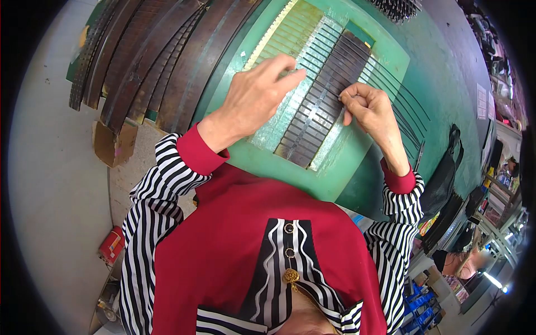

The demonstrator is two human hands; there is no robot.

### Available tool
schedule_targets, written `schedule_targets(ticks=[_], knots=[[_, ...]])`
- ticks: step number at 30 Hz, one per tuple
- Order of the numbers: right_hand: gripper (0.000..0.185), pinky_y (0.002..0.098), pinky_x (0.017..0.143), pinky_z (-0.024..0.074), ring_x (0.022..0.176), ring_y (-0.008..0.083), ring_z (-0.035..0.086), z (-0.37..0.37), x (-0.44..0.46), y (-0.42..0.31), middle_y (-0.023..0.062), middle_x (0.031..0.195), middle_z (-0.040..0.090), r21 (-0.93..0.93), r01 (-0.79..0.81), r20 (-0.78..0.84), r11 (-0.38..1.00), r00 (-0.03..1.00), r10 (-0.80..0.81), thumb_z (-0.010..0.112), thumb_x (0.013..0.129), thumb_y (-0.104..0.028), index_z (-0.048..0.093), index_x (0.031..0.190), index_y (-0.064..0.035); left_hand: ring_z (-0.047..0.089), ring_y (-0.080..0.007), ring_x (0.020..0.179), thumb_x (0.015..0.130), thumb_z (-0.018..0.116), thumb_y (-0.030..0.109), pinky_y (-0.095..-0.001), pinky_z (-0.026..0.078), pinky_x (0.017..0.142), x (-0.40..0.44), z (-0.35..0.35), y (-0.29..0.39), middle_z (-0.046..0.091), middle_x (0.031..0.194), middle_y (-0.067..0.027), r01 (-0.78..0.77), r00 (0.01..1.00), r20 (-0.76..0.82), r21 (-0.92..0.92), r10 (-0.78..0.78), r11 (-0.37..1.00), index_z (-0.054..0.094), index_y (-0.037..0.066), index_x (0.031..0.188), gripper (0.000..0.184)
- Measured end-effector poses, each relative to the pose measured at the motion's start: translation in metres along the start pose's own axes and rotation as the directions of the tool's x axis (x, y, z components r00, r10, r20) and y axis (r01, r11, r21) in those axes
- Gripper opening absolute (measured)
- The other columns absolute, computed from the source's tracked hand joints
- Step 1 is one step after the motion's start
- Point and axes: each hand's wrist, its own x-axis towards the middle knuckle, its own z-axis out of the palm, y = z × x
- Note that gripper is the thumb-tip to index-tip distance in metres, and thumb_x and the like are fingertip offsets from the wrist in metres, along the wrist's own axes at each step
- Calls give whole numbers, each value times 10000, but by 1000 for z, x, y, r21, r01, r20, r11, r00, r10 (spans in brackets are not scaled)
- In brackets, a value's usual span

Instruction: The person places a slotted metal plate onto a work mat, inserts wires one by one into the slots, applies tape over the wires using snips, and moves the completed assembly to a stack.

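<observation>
Largest first: one wide green bench (446, 61). Left side carries a row of long dark-brown, metal-looking plates (190, 72), at least five; overlap blocks an exact count. Middle: one pale-green flat board (340, 176). Right edge: one black mesh bag (438, 181). On the board, centred, slanted: one dark rectangular metal-looking bar (335, 84), flanked by two shiny silver bands, left (267, 124) and right (328, 151). Two hands: left hand (251, 95) is over the left band, fingers apart, nothing visible in it. Right hand (369, 106) is by the bar's right edge, thumb and forefinger pinched together; can't tell if anything's between them. Smallest: thin black strips (414, 129), well over ten, crossing the bar, far-side tails fanning right. Progress, my read: partway. Far half looks laid; near half shows crosswise marks but no long tails, so that looks left.
</observation>
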Motion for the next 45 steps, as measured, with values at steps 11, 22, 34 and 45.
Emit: schedule_targets(ticks=[11,22,34,45], knots=[[194,199,348,227,356,34,334,-5,-3,9,13,491,539,32,-95,-42,995,994,96,570,842,-150,493,689,-59,500,-142,786,675,567,73,-210,466,477,3,5,10,516,935,-10,-163,983,124,261,135,952,579,59,969,294],[180,278,391,336,394,148,457,-37,-46,58,56,539,565,-399,-44,-293,916,952,-82,603,787,-144,490,692,-41,515,-197,795,654,556,34,-281,476,502,6,8,15,521,930,-27,-151,983,137,243,121,958,584,80,1001,351],[126,372,613,438,759,275,538,-46,-112,91,101,762,550,-727,-383,-647,570,659,-383,566,677,-45,522,795,-45,523,-260,918,680,539,-60,-356,490,643,5,-1,16,522,1044,-62,-153,969,231,272,90,950,554,102,1116,466],[211,424,641,464,767,325,546,-68,-97,172,144,785,533,-575,-553,-790,603,566,-234,511,676,-7,456,879,13,519,-282,923,782,517,-24,-374,461,673,5,-1,22,517,1029,-94,-152,965,245,247,90,957,560,61,1099,331]])
